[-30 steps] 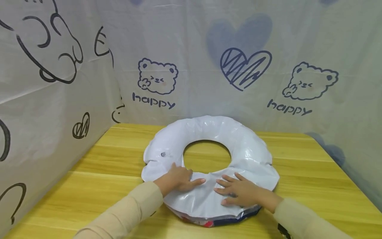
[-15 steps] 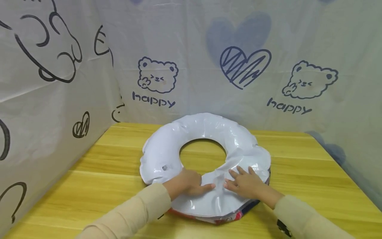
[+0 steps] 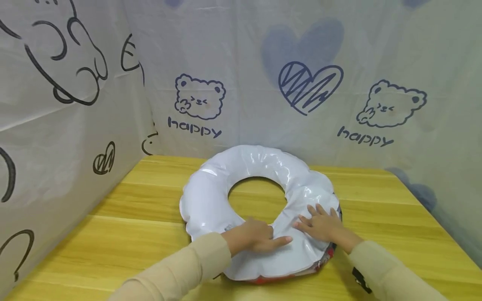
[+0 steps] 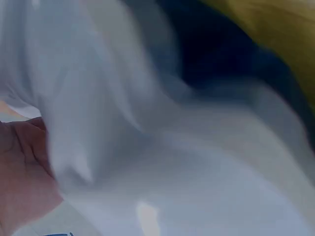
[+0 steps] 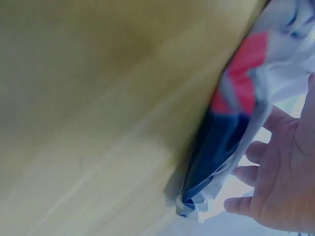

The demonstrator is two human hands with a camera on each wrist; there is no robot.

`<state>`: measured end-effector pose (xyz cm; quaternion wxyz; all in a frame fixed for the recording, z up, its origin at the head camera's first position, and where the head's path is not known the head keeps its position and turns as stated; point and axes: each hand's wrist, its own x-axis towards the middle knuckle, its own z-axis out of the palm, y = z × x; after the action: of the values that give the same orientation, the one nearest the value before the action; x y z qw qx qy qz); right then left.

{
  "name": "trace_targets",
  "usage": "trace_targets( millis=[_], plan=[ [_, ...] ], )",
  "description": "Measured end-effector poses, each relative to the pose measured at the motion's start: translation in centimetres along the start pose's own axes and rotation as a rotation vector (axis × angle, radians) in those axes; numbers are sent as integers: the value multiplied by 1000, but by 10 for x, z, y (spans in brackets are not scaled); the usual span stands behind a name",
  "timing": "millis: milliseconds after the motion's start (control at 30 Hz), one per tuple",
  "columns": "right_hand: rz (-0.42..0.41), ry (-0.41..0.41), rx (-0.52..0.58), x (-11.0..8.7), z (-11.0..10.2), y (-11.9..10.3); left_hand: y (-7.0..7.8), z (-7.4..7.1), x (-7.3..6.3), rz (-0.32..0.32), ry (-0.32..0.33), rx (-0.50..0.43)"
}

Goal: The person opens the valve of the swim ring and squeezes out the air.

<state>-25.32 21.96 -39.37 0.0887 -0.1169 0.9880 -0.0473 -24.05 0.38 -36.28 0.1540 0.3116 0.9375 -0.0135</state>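
Note:
A white swim ring [image 3: 208, 196], partly slack and wrinkled, lies on the wooden table, its coloured underside showing at the near edge. My left hand [image 3: 256, 236] grips its near part at the inner rim, fingers bent over the edge and thumb stretched out along the top. Fingers spread, my right hand [image 3: 320, 223] rests flat on the right side of the ring. Beside the left forearm a small clear valve [image 3: 228, 228] shows. The left wrist view is blurred, with white vinyl [image 4: 118, 123] covering most of it. A red and navy print [image 5: 241, 73] appears in the right wrist view.
Yellow wood-grain boards make up the table [image 3: 143, 234]. White sheeting [image 3: 248, 50] with bear and heart drawings hangs behind it and along the left. A small dark object [image 3: 361, 280] shows by the right sleeve.
The ring has turned counterclockwise, its valve moving toward me and right. My left hand has moved right along with it; my right hand has shifted slightly right.

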Motion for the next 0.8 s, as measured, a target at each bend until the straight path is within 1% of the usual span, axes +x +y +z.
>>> trace_targets(
  millis=[67,133,233,267,300,367,400,467,500,533,567,633,667,733,800],
  plan=[
    [16,-13,0,2,-1,5,1,-1,2,15,-11,-25],
    [28,-24,6,3,-1,9,-2,-3,3,35,-20,-66],
    [22,-28,23,3,0,15,-15,-8,4,77,17,-152],
    [13,-20,27,1,1,17,-22,-11,3,95,45,-183],
    [1,-3,36,0,1,18,-31,-15,2,114,88,-209],
    [-25,54,52,-4,3,18,-53,-21,-1,142,203,-238],
    [-40,91,62,-7,2,18,-65,-24,-3,140,259,-248],
    [-79,172,72,-12,3,15,-93,-25,-7,113,374,-259],
    [-102,209,80,-15,3,12,-107,-25,-9,86,417,-262],
    [-121,239,87,-18,3,8,-120,-23,-11,50,450,-260],
    [-143,270,98,-22,4,3,-133,-20,-13,12,468,-263],
    [-183,311,117,-30,7,-9,-154,-14,-17,-54,480,-261],
    [-194,321,137,-33,10,-15,-161,-11,-18,-81,473,-256],
    [-202,332,170,-38,15,-29,-172,-4,-21,-109,459,-255],
    [-193,314,211,-41,19,-41,-177,1,-21,-117,442,-242]
  ],
)
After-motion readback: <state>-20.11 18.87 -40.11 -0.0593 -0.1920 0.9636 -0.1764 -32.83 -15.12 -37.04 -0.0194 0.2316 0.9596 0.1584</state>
